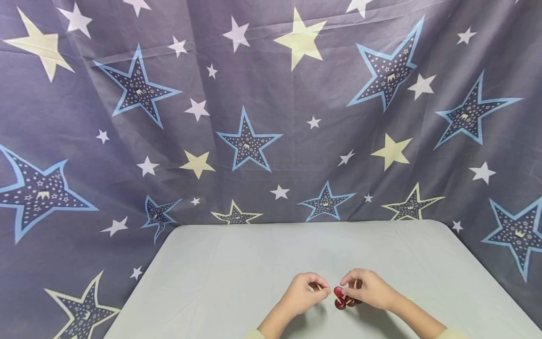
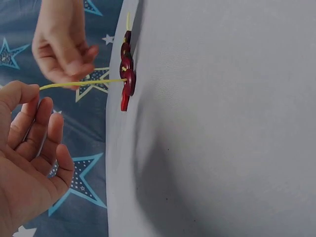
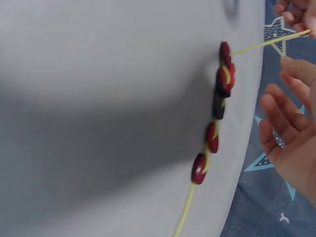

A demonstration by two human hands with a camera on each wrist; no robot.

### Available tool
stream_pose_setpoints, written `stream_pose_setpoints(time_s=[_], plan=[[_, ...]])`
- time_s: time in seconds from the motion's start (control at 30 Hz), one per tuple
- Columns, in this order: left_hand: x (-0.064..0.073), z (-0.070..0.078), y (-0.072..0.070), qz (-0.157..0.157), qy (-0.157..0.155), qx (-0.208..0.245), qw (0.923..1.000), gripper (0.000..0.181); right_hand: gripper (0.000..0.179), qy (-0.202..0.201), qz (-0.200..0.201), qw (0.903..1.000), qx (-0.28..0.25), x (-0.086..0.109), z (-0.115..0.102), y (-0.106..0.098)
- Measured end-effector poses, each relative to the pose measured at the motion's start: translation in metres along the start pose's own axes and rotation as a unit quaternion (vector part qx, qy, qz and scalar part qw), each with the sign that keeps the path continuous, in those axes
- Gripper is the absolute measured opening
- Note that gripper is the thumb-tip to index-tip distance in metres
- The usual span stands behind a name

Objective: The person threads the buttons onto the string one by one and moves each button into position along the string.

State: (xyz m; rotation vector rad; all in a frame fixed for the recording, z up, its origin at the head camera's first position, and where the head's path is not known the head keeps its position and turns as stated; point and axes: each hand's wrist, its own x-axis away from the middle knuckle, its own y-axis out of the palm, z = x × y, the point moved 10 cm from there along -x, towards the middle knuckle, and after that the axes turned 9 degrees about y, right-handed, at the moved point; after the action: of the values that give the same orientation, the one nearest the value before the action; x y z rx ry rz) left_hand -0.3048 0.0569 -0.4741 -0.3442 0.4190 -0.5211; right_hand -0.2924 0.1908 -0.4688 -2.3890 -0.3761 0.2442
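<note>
Several glossy dark red disc-shaped beads [image 1: 340,303] hang threaded along a yellow cord [image 2: 81,83]. My left hand [image 1: 301,293] pinches the cord between thumb and index finger, and its other fingers curl loosely. From that pinch the cord runs taut to the end bead [image 2: 130,82]. To the right of the beads is my right hand [image 1: 370,288], its fingers loosely bent with nothing visible between them. In the right wrist view the row of beads [image 3: 212,137] stands apart from the right hand [image 3: 291,123]. The cord's free tail extends below the last bead there.
A white-covered table [image 1: 237,263] lies beneath the hands, which cast shadows on it. Behind and beside it hangs a dark cloth [image 1: 271,99] printed with stars.
</note>
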Motion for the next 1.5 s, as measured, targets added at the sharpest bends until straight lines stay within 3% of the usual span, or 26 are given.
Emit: stream_pose_setpoints(time_s=[0.13, 0.27, 0.5, 0.63, 0.9, 1.0, 1.33, 1.5], plan=[[0.000, 0.001, -0.001, 0.003, 0.003, 0.003, 1.0000, 0.008, 0.018, 0.023, 0.004, 0.9991, -0.034, -0.003, -0.005, -0.001], [0.001, 0.002, -0.003, 0.012, 0.007, 0.010, 0.9999, 0.008, 0.017, 0.022, 0.003, 0.9982, -0.055, -0.005, -0.012, 0.000], [0.000, 0.002, -0.005, 0.021, 0.014, 0.004, 0.9997, 0.009, 0.015, -0.003, -0.033, 0.9928, -0.115, -0.006, -0.021, 0.009], [0.000, 0.001, -0.004, 0.023, 0.017, 0.011, 0.9995, 0.009, 0.015, 0.006, -0.051, 0.9899, -0.132, -0.006, -0.019, 0.016], [-0.002, -0.001, -0.003, 0.024, 0.020, 0.002, 0.9995, 0.010, 0.018, 0.032, -0.056, 0.9897, -0.127, -0.007, -0.012, 0.022], [-0.003, -0.003, -0.002, 0.024, 0.017, 0.003, 0.9996, 0.010, 0.018, 0.016, -0.047, 0.9918, -0.118, -0.007, -0.013, 0.020], [-0.006, -0.027, -0.008, 0.041, -0.031, 0.004, 0.9987, 0.022, 0.023, 0.036, -0.042, 0.9922, -0.112, -0.007, -0.005, 0.017], [-0.011, -0.030, -0.005, 0.022, -0.019, -0.046, 0.9985, 0.015, 0.023, 0.044, -0.043, 0.9916, -0.113, -0.006, -0.004, 0.017]])
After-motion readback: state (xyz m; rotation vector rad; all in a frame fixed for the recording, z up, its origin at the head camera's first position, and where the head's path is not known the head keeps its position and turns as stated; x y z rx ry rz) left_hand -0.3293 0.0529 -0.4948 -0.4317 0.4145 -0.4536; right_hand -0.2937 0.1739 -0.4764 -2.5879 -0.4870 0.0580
